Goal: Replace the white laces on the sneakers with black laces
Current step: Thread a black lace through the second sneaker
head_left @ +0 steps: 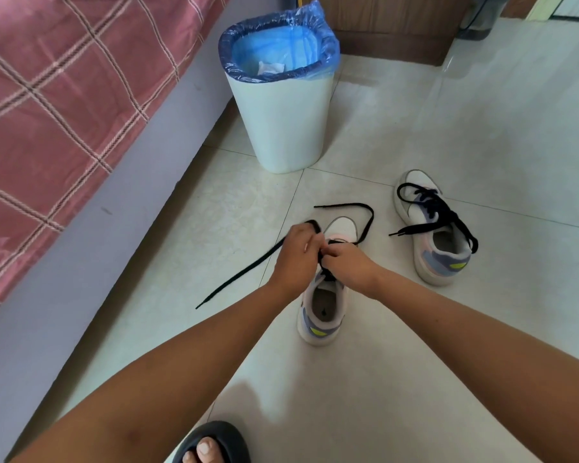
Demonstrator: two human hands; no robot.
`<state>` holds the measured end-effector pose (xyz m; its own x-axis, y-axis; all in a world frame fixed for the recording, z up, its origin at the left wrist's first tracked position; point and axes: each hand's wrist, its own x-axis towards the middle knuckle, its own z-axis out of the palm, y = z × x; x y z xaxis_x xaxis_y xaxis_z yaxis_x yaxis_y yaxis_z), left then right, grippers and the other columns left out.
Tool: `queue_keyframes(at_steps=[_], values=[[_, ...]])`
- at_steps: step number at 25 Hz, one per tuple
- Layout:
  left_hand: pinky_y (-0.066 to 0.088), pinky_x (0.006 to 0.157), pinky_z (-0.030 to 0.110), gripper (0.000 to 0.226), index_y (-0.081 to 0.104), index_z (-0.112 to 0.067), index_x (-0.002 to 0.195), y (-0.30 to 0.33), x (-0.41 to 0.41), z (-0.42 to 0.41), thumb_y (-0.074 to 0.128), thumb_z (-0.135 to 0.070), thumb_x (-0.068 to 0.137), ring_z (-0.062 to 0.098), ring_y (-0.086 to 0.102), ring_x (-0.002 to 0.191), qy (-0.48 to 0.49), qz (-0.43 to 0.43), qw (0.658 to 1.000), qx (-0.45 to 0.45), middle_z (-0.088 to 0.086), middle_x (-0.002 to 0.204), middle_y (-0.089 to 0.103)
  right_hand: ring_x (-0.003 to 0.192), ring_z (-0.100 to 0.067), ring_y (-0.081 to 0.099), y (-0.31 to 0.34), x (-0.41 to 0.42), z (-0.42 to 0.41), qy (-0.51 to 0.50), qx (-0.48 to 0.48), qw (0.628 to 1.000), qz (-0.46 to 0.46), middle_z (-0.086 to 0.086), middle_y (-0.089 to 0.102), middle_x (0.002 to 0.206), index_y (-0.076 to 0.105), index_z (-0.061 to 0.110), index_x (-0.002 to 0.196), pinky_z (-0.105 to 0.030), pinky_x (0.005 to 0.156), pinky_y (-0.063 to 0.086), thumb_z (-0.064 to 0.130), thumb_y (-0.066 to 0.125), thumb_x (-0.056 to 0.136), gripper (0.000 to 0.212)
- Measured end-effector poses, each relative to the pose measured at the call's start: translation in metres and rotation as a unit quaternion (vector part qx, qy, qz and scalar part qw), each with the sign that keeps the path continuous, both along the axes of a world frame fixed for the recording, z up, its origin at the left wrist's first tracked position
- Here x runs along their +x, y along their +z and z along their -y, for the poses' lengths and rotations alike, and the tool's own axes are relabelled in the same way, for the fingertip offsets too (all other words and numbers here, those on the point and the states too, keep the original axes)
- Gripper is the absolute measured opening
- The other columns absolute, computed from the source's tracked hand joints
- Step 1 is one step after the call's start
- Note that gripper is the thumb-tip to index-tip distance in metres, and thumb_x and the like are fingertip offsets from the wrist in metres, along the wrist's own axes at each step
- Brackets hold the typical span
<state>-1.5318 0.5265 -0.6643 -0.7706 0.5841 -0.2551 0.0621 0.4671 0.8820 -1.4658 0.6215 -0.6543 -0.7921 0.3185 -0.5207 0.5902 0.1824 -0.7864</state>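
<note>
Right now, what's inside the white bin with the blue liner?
The white plastic bin with its blue plastic liner holds crumpled white paper. The rim hides anything deeper.

Floor (448, 135): glossy pale cream tiles, thin dark grout lines, soft glare patches toward the upper right. Bed (47, 95) runs along the left side, pink-red plaid cover over a plain lavender-grey base panel (121, 195) that meets the floor. White waste bin (289, 125) stands near the bed base, blue plastic liner (278, 45) folded over its rim, some white scrap inside. Behind the bin: dark brown wooden furniture (398, 25) at the top edge. Top right corner: a dark translucent container (481, 18), partly cut off. Light is even and diffuse, daylight-like.
</note>
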Motion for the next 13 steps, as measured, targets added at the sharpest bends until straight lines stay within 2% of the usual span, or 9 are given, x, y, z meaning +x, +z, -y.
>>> queue_keyframes(at_steps=[1,3,5,7,9,10,12,13], values=[[0.04,0.07,0.016,0.023,0.057,-0.005,0.085,0.0,0.0,0.003,0.042,-0.016,0.098,0.005,0.052,0.077,-0.052,-0.03,0.998,-0.002,0.0,0.086,0.055,0.066,-0.014,0.045,0.002,0.0,0.0,0.026,0.012,1.0,0.001,-0.003,0.051,0.071,0.055,0.009,0.072,-0.021,0.06,0.036,0.002,0.043,0.089,0.022],[0.037,0.061,0.015,0.025,0.05,-0.016,0.076,0.002,-0.003,0.008,0.041,-0.018,0.1,0.0,0.048,0.063,-0.112,-0.044,0.993,-0.017,-0.005,0.071,0.054,0.064,-0.01,0.045,0.005,0.003,-0.002,0.023,-0.024,0.999,0.001,0.001,0.051,0.068,0.056,0.012,0.071,-0.016,0.059,0.037,0.006,0.046,0.089,0.021],[0.041,0.074,0.025,0.028,0.046,-0.018,0.073,-0.004,-0.012,0.012,0.042,-0.02,0.1,0.008,0.048,0.06,-0.125,-0.126,0.983,-0.047,-0.001,0.066,0.058,0.062,-0.007,0.046,0.006,0.006,-0.003,0.025,-0.05,0.998,0.005,0.005,0.054,0.069,0.058,0.015,0.07,-0.015,0.06,0.036,0.015,0.051,0.091,0.022],[0.035,0.088,0.034,0.026,0.047,-0.016,0.075,-0.008,-0.019,0.016,0.042,-0.021,0.1,0.015,0.047,0.059,-0.138,-0.2,0.967,-0.073,0.001,0.064,0.06,0.058,0.0,0.049,0.004,0.009,-0.002,0.032,-0.023,0.999,0.008,0.007,0.058,0.069,0.059,0.016,0.068,-0.01,0.056,0.036,0.028,0.052,0.095,0.03],[0.037,0.086,0.032,0.023,0.057,-0.015,0.086,-0.011,-0.024,0.02,0.041,-0.027,0.098,0.016,0.056,0.069,-0.169,-0.176,0.969,-0.048,0.0,0.073,0.066,0.049,0.0,0.045,0.003,0.011,0.001,0.015,-0.01,1.0,0.011,0.006,0.057,0.065,0.057,0.013,0.066,-0.006,0.047,0.033,0.031,0.047,0.097,0.037],[0.039,0.086,0.031,0.027,0.062,-0.016,0.097,-0.01,-0.022,0.024,0.04,-0.032,0.096,0.016,0.059,0.08,-0.196,-0.154,0.967,-0.041,0.0,0.084,0.068,0.048,0.0,0.045,0.002,0.012,0.001,0.008,-0.013,1.0,0.011,0.005,0.057,0.064,0.057,0.012,0.066,-0.006,0.046,0.033,0.029,0.046,0.097,0.037],[0.037,0.093,0.028,0.034,0.059,-0.02,0.119,-0.012,-0.017,0.032,0.044,-0.038,0.095,0.014,0.052,0.103,-0.262,-0.115,0.956,-0.068,-0.002,0.106,0.062,0.05,-0.004,0.046,0.002,0.014,-0.001,-0.001,-0.03,0.999,0.009,0.003,0.056,0.062,0.059,0.01,0.066,-0.012,0.052,0.036,0.022,0.046,0.096,0.035],[0.035,0.097,0.029,0.033,0.056,-0.021,0.124,-0.014,-0.013,0.035,0.048,-0.036,0.095,0.013,0.047,0.109,-0.282,-0.093,0.951,-0.09,-0.002,0.111,0.057,0.053,-0.008,0.045,0.002,0.015,-0.002,-0.002,-0.033,0.999,0.013,0.0,0.055,0.062,0.06,0.007,0.066,-0.018,0.057,0.037,0.02,0.047,0.095,0.034]])
